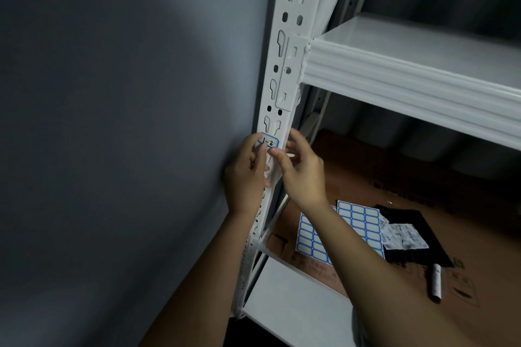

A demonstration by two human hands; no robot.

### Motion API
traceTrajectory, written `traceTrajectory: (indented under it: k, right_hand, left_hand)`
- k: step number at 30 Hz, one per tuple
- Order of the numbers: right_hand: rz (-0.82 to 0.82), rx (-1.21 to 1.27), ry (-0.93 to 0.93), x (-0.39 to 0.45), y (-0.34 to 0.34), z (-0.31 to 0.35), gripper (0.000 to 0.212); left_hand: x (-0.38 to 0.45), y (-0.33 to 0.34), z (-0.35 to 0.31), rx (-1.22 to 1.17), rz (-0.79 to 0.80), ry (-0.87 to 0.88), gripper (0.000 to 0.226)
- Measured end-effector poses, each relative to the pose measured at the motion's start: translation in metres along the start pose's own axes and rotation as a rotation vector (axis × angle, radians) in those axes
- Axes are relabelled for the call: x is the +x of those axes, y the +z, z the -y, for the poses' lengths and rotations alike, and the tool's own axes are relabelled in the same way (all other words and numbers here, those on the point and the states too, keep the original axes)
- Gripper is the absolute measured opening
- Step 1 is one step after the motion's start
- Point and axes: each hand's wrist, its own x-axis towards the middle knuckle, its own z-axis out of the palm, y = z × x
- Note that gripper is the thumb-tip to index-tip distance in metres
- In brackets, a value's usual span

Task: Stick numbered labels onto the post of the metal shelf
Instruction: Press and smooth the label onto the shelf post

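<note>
A white perforated metal shelf post (284,65) runs up the middle of the view. A blue-bordered label (269,141) with a handwritten number lies against the post's front face, below a pair of keyhole slots. My left hand (248,175) wraps the post's left edge, its thumb on the label's left end. My right hand (301,169) is at the post's right side, its thumb tip touching the label's lower edge and its fingers curled behind the post.
A grey wall (127,121) is close on the left. A white shelf (408,70) juts right at chest height, a lower shelf (296,298) below. On the cardboard floor lie two label sheets (358,220), a black bag (417,236) and a marker (435,282).
</note>
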Motion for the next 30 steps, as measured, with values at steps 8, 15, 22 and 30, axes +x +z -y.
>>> traceTrajectory:
  k: [8,15,22,30]
  right_hand:
    - [-0.019,0.010,-0.001,-0.0010,0.0021,-0.0017,0.040]
    - [-0.011,0.021,0.018,-0.0001,0.0018,-0.0015,0.040]
    - [-0.007,0.013,0.020,-0.0014,0.0015,0.0013,0.039]
    - [-0.017,0.017,0.015,-0.0016,0.0024,0.0016,0.042]
  left_hand:
    - [-0.0007,-0.0005,-0.0019,-0.022,0.036,-0.013,0.013]
    - [-0.0007,-0.0008,-0.0031,-0.042,0.034,-0.018,0.018]
    - [-0.0018,-0.0015,-0.0041,-0.023,0.037,-0.032,0.009]
    - [-0.0015,0.0004,-0.0027,-0.014,0.031,-0.030,0.014]
